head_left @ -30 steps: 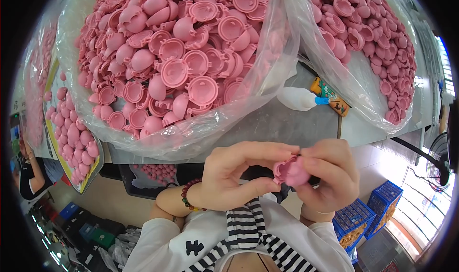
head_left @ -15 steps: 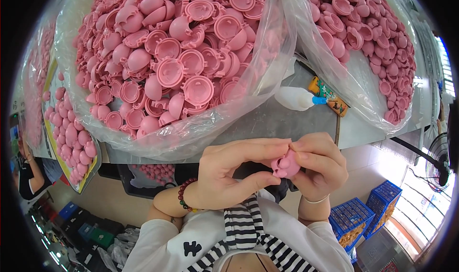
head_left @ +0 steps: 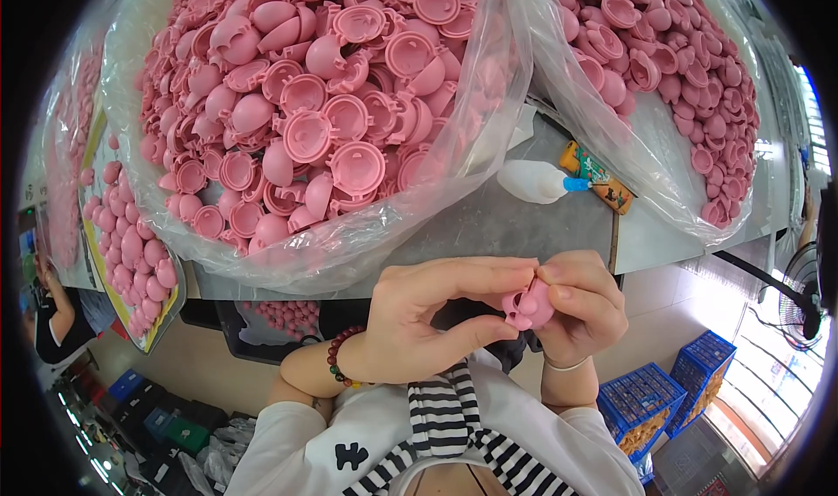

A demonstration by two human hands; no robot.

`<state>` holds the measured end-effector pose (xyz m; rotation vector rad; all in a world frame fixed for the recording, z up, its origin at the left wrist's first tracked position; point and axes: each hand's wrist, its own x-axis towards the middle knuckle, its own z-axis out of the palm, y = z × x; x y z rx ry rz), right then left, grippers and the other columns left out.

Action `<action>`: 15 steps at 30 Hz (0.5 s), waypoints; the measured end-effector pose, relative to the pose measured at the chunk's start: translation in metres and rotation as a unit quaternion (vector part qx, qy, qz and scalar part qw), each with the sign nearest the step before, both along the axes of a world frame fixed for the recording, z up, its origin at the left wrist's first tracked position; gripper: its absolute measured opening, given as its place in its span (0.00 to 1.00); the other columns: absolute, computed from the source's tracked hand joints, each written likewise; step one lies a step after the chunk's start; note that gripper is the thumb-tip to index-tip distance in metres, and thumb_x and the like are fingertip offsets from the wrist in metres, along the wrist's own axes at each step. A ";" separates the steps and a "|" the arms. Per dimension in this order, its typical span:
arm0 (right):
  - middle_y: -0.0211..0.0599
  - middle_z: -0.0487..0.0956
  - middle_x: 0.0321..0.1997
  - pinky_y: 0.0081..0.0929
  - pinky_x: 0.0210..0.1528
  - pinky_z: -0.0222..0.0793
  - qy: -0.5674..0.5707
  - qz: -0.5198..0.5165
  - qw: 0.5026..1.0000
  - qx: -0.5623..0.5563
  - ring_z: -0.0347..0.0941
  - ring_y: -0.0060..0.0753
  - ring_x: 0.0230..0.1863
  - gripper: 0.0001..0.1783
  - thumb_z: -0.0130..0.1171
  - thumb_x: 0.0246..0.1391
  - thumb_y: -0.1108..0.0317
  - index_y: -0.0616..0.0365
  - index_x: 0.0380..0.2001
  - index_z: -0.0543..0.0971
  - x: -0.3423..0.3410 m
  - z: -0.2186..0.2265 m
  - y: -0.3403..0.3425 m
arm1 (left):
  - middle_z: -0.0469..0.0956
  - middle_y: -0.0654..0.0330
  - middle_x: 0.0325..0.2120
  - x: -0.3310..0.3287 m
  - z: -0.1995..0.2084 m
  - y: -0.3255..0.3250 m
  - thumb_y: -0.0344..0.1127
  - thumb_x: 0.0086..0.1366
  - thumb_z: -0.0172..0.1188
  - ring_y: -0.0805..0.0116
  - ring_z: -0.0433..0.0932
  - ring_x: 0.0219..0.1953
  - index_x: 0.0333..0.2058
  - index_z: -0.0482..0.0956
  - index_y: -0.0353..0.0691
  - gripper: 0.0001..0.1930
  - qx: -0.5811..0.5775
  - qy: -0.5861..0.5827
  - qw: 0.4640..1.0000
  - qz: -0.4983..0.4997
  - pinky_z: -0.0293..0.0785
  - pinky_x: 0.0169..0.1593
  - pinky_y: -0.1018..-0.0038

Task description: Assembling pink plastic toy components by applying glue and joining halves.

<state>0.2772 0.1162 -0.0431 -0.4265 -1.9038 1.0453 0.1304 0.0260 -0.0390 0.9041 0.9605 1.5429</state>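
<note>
Both of my hands grip one small pink plastic ball-shaped piece [head_left: 529, 307], held just off the near edge of the table. My left hand [head_left: 436, 313] pinches it from the left between thumb and fingers. From the other side the fingers and thumb of my right hand [head_left: 580, 306] close around it. A gap and small tabs show on the piece; its back is hidden by fingers. Beyond my hands lies a white squeeze bottle [head_left: 532, 182] with a blue tip. Left of it, a clear plastic bag [head_left: 384, 247] holds a heap of pink half shells [head_left: 305, 134].
Another bag [head_left: 650, 177] of pink pieces [head_left: 672, 60] lies at the right. An orange and green package [head_left: 602, 182] sits beside the bottle. Rounded pink parts [head_left: 131, 243] fill a tray at the left. Blue crates [head_left: 642, 400] stand on the floor; another person's arm [head_left: 59, 304] shows far left.
The pink piece has shifted slightly right and turned a little in my fingers. My right hand has drawn slightly left and down, with both hands keeping hold.
</note>
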 end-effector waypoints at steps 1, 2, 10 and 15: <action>0.40 0.76 0.34 0.23 0.32 0.69 -0.002 0.000 1.000 0.004 0.72 0.36 0.32 0.18 0.67 0.27 0.77 0.60 0.29 0.77 0.000 0.000 0.000 | 0.70 0.39 0.42 0.001 0.000 0.000 0.18 0.47 0.60 0.59 0.73 0.45 0.41 0.71 0.24 0.19 0.000 0.001 1.000 0.000 0.68 0.48 0.70; 0.40 0.76 0.34 0.23 0.32 0.69 -0.002 0.000 1.000 0.004 0.72 0.36 0.32 0.18 0.67 0.27 0.77 0.60 0.29 0.77 -0.001 0.000 0.000 | 0.72 0.44 0.41 0.003 -0.002 0.001 0.18 0.46 0.61 0.64 0.75 0.40 0.40 0.72 0.27 0.19 0.007 0.017 1.000 0.024 0.71 0.44 0.74; 0.28 0.71 0.24 0.20 0.23 0.64 -0.031 -0.074 0.989 0.125 0.66 0.28 0.22 0.18 0.67 0.26 0.77 0.54 0.28 0.77 -0.002 0.001 -0.009 | 0.70 0.41 0.43 -0.007 -0.001 0.007 0.25 0.44 0.66 0.60 0.74 0.40 0.42 0.71 0.27 0.24 0.075 0.155 0.985 0.022 0.69 0.43 0.72; 0.29 0.72 0.23 0.21 0.23 0.67 -0.027 -0.071 0.990 0.118 0.68 0.29 0.21 0.17 0.66 0.29 0.77 0.56 0.28 0.76 -0.005 0.007 -0.015 | 0.72 0.45 0.42 -0.003 -0.005 0.006 0.32 0.42 0.68 0.63 0.73 0.37 0.43 0.72 0.29 0.27 0.087 0.188 0.978 0.040 0.68 0.42 0.74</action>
